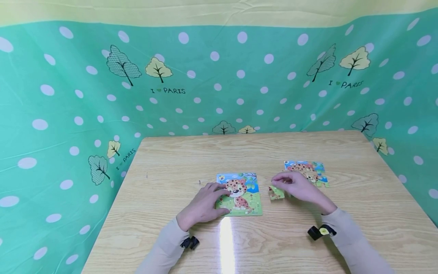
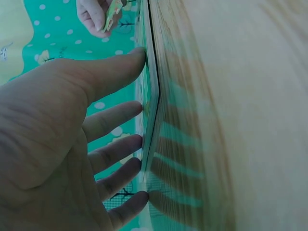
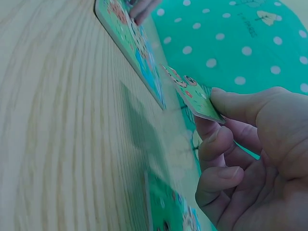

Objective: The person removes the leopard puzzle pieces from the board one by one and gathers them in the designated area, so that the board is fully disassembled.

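Note:
My left hand (image 1: 207,203) rests on the left side of a square picture board (image 1: 254,203) printed with a spotted leopard cub. Seen from the left wrist, its thumb and fingertips touch the board's edge and face, fingers nearly straight. To the right of the board, my right hand (image 1: 299,187) pinches a green jigsaw puzzle piece (image 3: 195,98) between thumb and fingers. That piece is held tilted above the table, as the right wrist view shows. Behind the right hand lies a partly joined leopard puzzle (image 1: 319,177) with a knobbed edge, half hidden by the hand.
The pale wooden table (image 1: 171,156) carries all of this. A tiny dark speck (image 1: 200,182) lies left of the board. A green polka-dot cloth (image 1: 205,76) with printed trees hangs around the back and sides. Each wrist wears a black strap (image 1: 315,232).

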The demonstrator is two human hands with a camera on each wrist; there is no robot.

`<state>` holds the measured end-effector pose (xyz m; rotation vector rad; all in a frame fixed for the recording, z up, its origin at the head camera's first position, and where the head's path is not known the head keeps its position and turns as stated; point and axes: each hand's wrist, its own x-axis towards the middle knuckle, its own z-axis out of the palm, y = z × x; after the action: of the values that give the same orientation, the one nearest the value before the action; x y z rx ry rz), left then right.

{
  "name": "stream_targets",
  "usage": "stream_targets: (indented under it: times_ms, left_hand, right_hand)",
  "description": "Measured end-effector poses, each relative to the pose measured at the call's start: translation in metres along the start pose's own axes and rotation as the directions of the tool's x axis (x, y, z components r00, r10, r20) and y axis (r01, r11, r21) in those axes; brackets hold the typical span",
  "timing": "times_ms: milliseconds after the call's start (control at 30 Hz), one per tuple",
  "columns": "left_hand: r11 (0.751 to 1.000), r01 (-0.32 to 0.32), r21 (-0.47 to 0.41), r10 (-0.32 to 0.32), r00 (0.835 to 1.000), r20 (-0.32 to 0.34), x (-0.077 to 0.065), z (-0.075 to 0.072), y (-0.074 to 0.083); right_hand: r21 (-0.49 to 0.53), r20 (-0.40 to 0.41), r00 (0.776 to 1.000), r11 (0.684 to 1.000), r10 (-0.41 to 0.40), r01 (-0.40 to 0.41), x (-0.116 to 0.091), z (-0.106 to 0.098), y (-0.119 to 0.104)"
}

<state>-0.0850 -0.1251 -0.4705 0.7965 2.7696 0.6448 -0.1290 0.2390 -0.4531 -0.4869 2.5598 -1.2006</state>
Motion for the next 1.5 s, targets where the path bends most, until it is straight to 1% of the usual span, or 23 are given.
stream_targets:
  times_ms: [100, 267, 467, 633, 700, 800, 933, 1133, 1333, 1500]
  left_hand:
    - [1.0, 0.001, -0.002, -0.001, 1.0, 0.0, 0.0, 0.0, 0.001]
    - [1.0, 0.024, -0.011, -0.024, 1.0, 0.011, 0.0, 0.0, 0.003]
    - [0.998, 0.045, -0.038, -0.044, 0.999, 0.03, 0.0, -0.001, 0.005]
    - [0.998, 0.055, -0.041, -0.053, 0.998, 0.042, 0.001, -0.001, 0.005]
    - [0.997, 0.057, -0.044, -0.055, 0.998, 0.044, 0.001, -0.002, 0.006]
    - [0.997, 0.059, -0.047, -0.057, 0.997, 0.043, 0.0, -0.002, 0.006]
    - [0.997, 0.06, -0.044, -0.058, 0.998, 0.04, 0.0, -0.002, 0.006]
    - [0.997, 0.059, -0.042, -0.057, 0.998, 0.041, 0.0, -0.001, 0.006]
    - [0.998, 0.051, -0.033, -0.05, 0.998, 0.032, 0.0, -0.001, 0.006]
    - [0.998, 0.063, -0.016, -0.062, 0.998, 0.026, -0.001, -0.001, 0.005]
  right_hand:
    - [-0.016, -0.028, 1.0, 1.0, 0.011, -0.011, -0.005, -0.007, 0.004]
    - [-0.026, -0.071, 0.996, 0.998, 0.061, -0.063, -0.015, -0.017, 0.011]
    - [-0.004, -0.098, 0.99, 0.995, 0.097, -0.098, -0.025, -0.033, 0.019]
    - [-0.02, -0.135, 0.986, 0.995, 0.099, -0.103, -0.034, -0.044, 0.027]
    - [-0.029, -0.149, 0.983, 0.993, 0.112, -0.117, -0.038, -0.047, 0.03]
    - [-0.039, -0.16, 0.974, 0.985, 0.162, -0.17, -0.042, -0.052, 0.034]
    - [-0.07, -0.178, 0.962, 0.972, 0.209, -0.225, -0.048, -0.059, 0.042]
    - [-0.078, -0.197, 0.948, 0.959, 0.251, -0.271, -0.06, -0.068, 0.054]
    - [-0.131, -0.236, 0.94, 0.951, 0.245, -0.281, -0.074, -0.075, 0.071]
    - [-0.171, -0.271, 0.934, 0.943, 0.232, -0.284, -0.079, -0.077, 0.081]
